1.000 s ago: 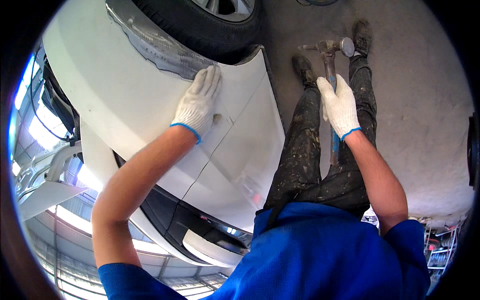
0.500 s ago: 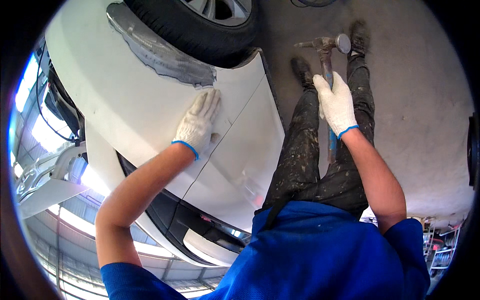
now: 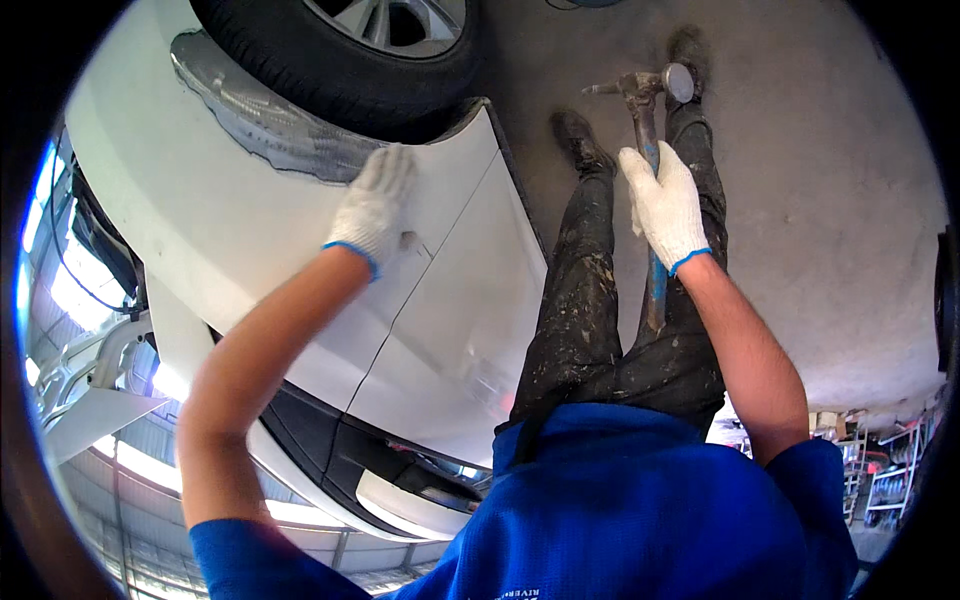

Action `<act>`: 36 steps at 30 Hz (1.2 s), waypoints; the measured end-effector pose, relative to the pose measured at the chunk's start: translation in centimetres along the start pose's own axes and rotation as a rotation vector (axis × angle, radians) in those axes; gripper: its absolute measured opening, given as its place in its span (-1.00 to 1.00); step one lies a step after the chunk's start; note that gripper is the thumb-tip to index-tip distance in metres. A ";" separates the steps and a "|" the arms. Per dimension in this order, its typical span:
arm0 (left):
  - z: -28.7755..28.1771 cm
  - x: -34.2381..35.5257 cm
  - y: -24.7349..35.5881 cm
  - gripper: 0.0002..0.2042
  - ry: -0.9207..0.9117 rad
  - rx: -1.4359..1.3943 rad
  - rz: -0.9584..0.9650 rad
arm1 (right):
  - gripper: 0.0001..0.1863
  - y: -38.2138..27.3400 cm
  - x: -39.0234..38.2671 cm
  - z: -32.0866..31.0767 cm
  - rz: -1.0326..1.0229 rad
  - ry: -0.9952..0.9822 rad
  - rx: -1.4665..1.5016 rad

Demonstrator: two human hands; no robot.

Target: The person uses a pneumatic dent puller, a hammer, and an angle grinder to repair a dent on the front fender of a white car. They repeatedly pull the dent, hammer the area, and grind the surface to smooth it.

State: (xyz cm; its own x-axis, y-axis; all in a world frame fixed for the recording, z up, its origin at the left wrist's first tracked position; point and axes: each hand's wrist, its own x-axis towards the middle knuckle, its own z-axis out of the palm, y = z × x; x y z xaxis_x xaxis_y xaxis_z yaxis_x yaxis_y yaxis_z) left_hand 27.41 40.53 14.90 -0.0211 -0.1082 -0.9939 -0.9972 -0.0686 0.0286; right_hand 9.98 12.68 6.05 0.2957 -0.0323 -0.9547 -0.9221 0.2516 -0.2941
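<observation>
Left hand (image 3: 368,208): white knit glove, palm down on the white car panel (image 3: 230,215), fingers extended and laid close together. The hand is slightly blurred; whether the fingertips press or merely rest cannot be told. They lie at the near end of a bare grey patch (image 3: 262,122), which has a ragged edge and follows the wheel arch beside the black tyre (image 3: 330,75). A dark mark (image 3: 408,241) sits on the panel near the wrist, and a seam (image 3: 397,312) runs just past it.

Right hand (image 3: 668,205): gloved alike, wrapped around the handle of a hammer (image 3: 643,115), thumb upward along the handle. The hammer is held apart from the panel, above the paint-spattered dark trousers (image 3: 570,300). Its head points away from the body, with the round face to the right and the tapered end to the left. Worn blue paint shows on the handle, whose butt extends below the palm.

Surroundings: grey floor (image 3: 820,220) underfoot; a loaded storage rack (image 3: 893,480) at the right rear.
</observation>
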 end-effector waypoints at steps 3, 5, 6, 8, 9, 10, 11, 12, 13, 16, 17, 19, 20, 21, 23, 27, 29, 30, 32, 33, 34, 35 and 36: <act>-1.1 -4.2 -4.3 0.01 0.071 -0.038 -0.068 | -0.61 1.7 1.0 -0.3 -0.122 0.031 -0.044; -3.0 -6.1 -6.8 0.01 0.091 -0.078 -0.061 | -0.60 1.5 0.8 -0.2 -0.089 0.033 -0.074; -3.4 -6.6 -7.6 0.02 0.113 -0.088 -0.046 | -0.60 1.6 1.3 -0.2 -0.091 0.033 -0.095; -2.9 -6.6 -8.0 0.00 0.187 -0.146 0.001 | -0.60 2.6 2.1 -0.1 -0.137 0.036 -0.160; -2.5 -6.0 -7.7 0.00 0.166 -0.144 0.037 | -0.60 2.1 1.8 0.2 -0.104 0.016 -0.114; -2.0 -5.0 -6.9 -0.01 0.152 -0.148 0.075 | -0.60 1.2 1.2 0.4 -0.071 0.002 -0.077; -1.6 -4.0 -6.2 -0.02 0.138 -0.152 0.114 | -0.59 0.8 0.9 0.4 -0.037 -0.012 -0.039; -1.1 -3.1 -5.2 -0.03 0.169 -0.158 0.145 | -0.60 1.6 1.3 0.3 -0.092 -0.007 -0.075; -0.5 -2.1 -4.4 -0.04 0.159 -0.169 0.137 | -0.61 2.0 1.5 0.2 -0.112 0.001 -0.085; -0.8 -0.5 -3.2 -0.05 0.115 -0.175 0.128 | -0.62 3.1 2.0 -0.2 -0.171 0.035 -0.114; -0.7 -0.4 -3.3 -0.05 0.130 -0.185 0.136 | -0.62 3.6 2.5 -0.6 -0.190 0.055 -0.123; -0.3 -0.8 -3.9 -0.04 0.156 -0.206 0.149 | -0.63 3.1 2.4 -0.9 -0.146 0.056 -0.081; -0.1 -1.3 -4.2 -0.04 0.159 -0.206 0.151 | -0.63 2.6 2.1 -1.1 -0.082 0.042 -0.032; -0.7 -2.2 -4.8 -0.04 0.163 -0.205 0.152 | -0.64 2.1 1.9 -1.4 -0.062 0.041 -0.021; -1.5 -3.5 -5.8 -0.03 0.171 -0.180 0.129 | -0.65 1.5 1.6 -2.1 -0.023 0.038 0.000; -3.4 -6.3 -8.7 0.00 0.144 -0.115 0.042 | -0.65 0.1 1.0 -3.5 -0.055 0.067 0.027; -3.4 -7.5 -10.5 0.01 0.159 -0.091 0.009 | -0.65 -1.2 0.8 -4.2 -0.086 0.073 0.024; -3.9 -7.9 -11.4 0.00 0.174 -0.079 -0.018 | -0.66 -1.8 0.6 -4.6 -0.084 0.076 0.035; -5.2 -8.0 -12.5 -0.01 0.155 -0.045 -0.115 | -0.67 -3.1 0.2 -5.3 -0.098 0.085 0.032; -5.8 -8.0 -13.0 -0.02 0.145 -0.025 -0.162 | -0.68 -3.5 0.1 -5.6 -0.102 0.083 0.034; -5.3 -7.8 -13.0 -0.03 0.148 -0.026 -0.177 | -0.68 -3.9 0.1 -5.9 -0.106 0.082 0.036; -4.9 -7.7 -12.4 -0.03 0.135 -0.011 -0.194 | -0.68 -4.3 -0.1 -6.2 -0.110 0.080 0.037; -4.6 -7.5 -11.7 -0.03 0.126 0.002 -0.212 | -0.68 -4.8 -0.4 -6.3 -0.105 0.079 0.037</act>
State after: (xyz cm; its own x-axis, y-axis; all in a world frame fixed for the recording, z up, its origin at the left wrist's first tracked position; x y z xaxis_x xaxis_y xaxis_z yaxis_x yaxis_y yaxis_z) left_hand 39.57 37.55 22.55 0.1980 -0.2147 -0.9564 -0.9785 -0.1011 -0.1798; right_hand 12.74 5.36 7.58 0.3685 -0.1361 -0.9196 -0.8765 0.2787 -0.3925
